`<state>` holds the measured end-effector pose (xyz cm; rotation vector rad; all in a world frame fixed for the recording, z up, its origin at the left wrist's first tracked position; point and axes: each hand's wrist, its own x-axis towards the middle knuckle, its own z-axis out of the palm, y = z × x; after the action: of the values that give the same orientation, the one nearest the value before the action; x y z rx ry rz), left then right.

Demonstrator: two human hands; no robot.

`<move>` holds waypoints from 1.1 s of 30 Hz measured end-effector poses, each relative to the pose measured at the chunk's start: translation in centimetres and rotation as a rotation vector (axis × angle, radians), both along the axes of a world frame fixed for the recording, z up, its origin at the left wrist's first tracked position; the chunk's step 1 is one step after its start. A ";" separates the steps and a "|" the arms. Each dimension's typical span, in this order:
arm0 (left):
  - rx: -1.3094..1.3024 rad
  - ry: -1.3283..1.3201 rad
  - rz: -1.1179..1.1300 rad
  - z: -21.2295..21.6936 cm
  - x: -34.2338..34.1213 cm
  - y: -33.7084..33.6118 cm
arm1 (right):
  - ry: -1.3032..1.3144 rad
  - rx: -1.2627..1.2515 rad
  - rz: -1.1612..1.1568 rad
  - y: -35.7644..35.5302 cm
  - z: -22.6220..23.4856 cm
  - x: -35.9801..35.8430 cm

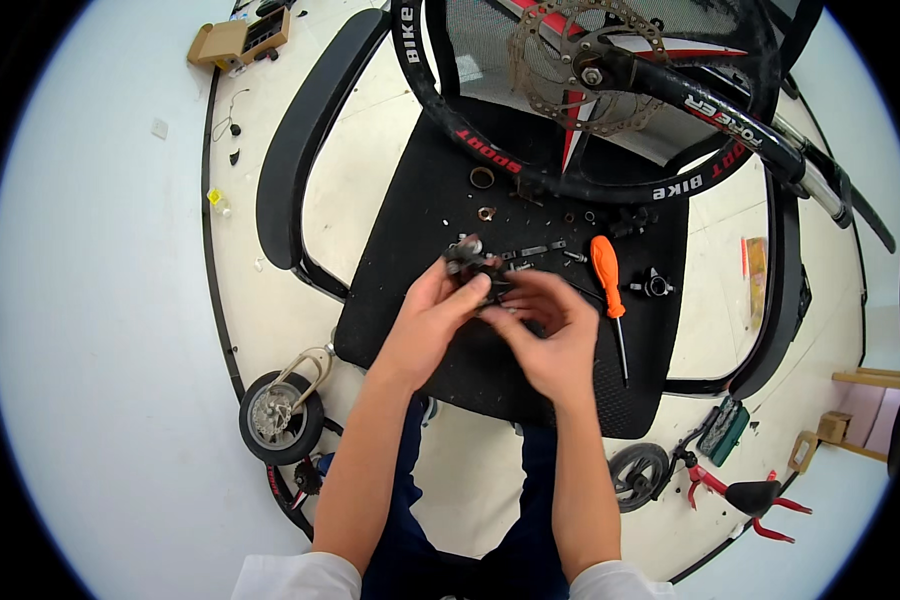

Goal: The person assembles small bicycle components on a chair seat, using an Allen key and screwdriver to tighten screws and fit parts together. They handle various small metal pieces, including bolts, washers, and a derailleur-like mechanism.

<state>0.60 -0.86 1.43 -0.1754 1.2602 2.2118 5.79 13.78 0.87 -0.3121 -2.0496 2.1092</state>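
Over the black chair seat point(450, 365), my left hand point(420, 325) grips a small black metal part point(467, 262) that looks like a bicycle brake caliper, the thumb pressed on its near side. My right hand point(555, 350) is closed at the part's right side, its thumb and bent fingers slightly blurred; the fingertips are partly hidden. Just right of it lies a screwdriver point(606, 275) with an orange handle, its shaft toward me. A small black and silver clamp-like piece point(654, 285) sits further right. Beyond my hands are a dark ring point(482, 177) and several small metal pieces point(535, 250).
A bicycle wheel point(490, 155) with a brake disc point(530, 60) and a black fork point(715, 110) rests across the seat's far part. Armrests point(310, 130) flank the seat. On the floor are a small wheel point(281, 418), a red-framed bike point(710, 478) and an open cardboard box point(220, 45).
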 end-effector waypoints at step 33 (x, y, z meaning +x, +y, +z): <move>-0.537 0.113 0.094 -3.2 -1.3 -3.6 | 0.084 0.845 -0.028 -1.5 -3.2 -4.6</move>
<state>-0.75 -4.47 -1.82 -0.3242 1.9246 1.9300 1.19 12.25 -2.28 -0.1101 -2.6065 1.0461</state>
